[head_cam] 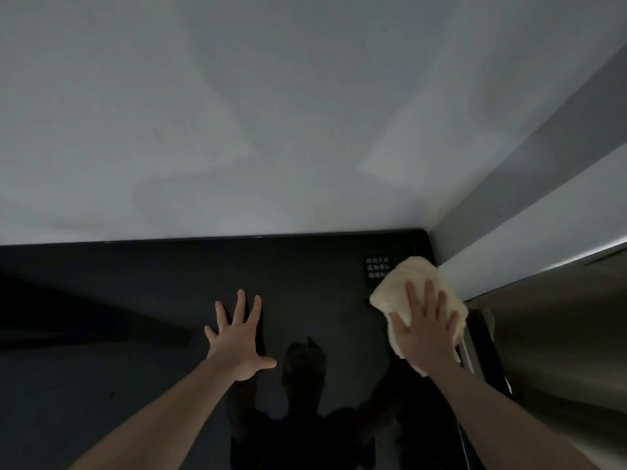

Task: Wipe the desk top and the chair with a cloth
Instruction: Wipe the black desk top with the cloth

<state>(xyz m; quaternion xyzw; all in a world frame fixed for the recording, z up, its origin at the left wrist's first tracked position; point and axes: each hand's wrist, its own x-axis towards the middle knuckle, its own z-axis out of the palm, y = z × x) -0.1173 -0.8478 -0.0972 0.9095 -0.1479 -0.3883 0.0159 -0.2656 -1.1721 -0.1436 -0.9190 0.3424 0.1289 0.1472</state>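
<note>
My left hand (237, 347) lies flat on the black desk top (135, 300), fingers spread wide. My right hand (425, 329) presses a cream cloth (415, 276) onto the desk near its far right corner — fingers straight, on top of the cloth. Cloth partly covers a small label with white characters (375, 266), unreadable. Grey wall (271, 113) meets the desk's far edge — my shadow (305, 385) falls between my arms.

A pale grey wall (271, 113) is seen behind. A small black label (375, 271) with white characters is partly covered.
</note>
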